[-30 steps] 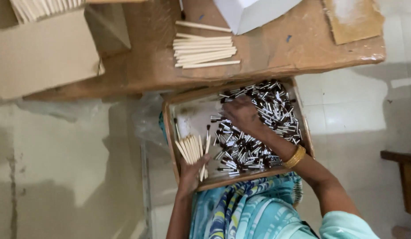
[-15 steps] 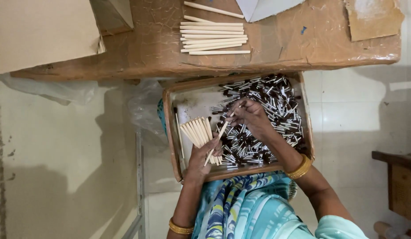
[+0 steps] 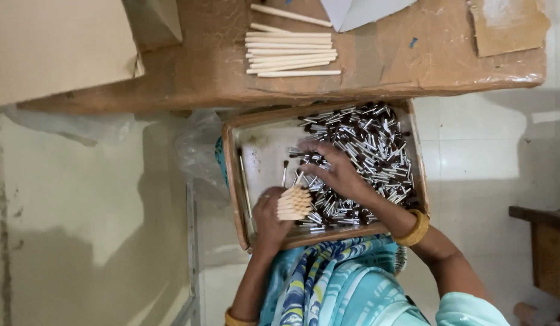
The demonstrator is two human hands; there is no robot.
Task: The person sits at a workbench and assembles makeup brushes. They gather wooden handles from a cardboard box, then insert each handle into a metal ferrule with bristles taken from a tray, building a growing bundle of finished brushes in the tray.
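Your left hand (image 3: 269, 212) grips a bundle of pale sticks (image 3: 294, 203), ends fanned for easy access. Your right hand (image 3: 334, 171) rests loosely spread on metal-tipped brush heads (image 3: 367, 145) heaped in the lap tray (image 3: 234, 181), fingers picking.

The right hand (image 3: 337, 175) hides the brush heads (image 3: 376, 151) beneath it. White sheet (image 3: 364, 9) and cardboard box (image 3: 56, 48) — both cut off at the frame's top edge.

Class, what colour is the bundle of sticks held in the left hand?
Pale tan, like bare wood: the bundle of sticks in the left hand, head view.
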